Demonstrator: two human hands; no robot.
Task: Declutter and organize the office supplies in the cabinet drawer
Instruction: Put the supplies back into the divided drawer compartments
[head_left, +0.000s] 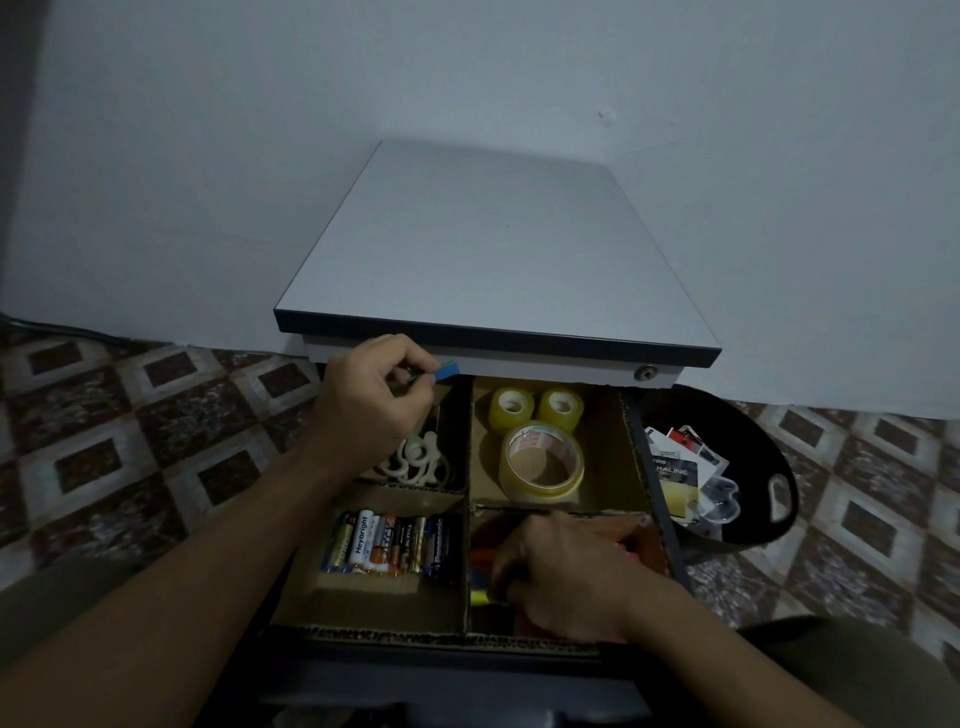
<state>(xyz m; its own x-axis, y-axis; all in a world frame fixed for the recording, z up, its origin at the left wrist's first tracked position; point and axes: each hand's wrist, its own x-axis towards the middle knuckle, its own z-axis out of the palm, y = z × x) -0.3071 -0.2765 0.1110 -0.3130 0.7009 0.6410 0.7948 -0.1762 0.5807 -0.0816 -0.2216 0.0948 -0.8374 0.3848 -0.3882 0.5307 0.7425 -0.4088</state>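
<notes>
The cabinet drawer (655, 467) is open, split by cardboard dividers (466, 467) into four compartments. My left hand (376, 400) pinches a small blue and green block (447, 372) above the back left compartment, where white ring-shaped clips (415, 460) lie. My right hand (566, 571) reaches down into the front right compartment among red, blue and yellow items (480, 584); its fingers are curled over them, and what they grip is hidden. Batteries (392, 543) fill the front left compartment. Three tape rolls (540, 460) sit in the back right compartment.
The cabinet's grey top (493, 249) stands against a white wall. A black bin (753, 467) holding packaging scraps is on the patterned tile floor right of the drawer. My knees flank the drawer front.
</notes>
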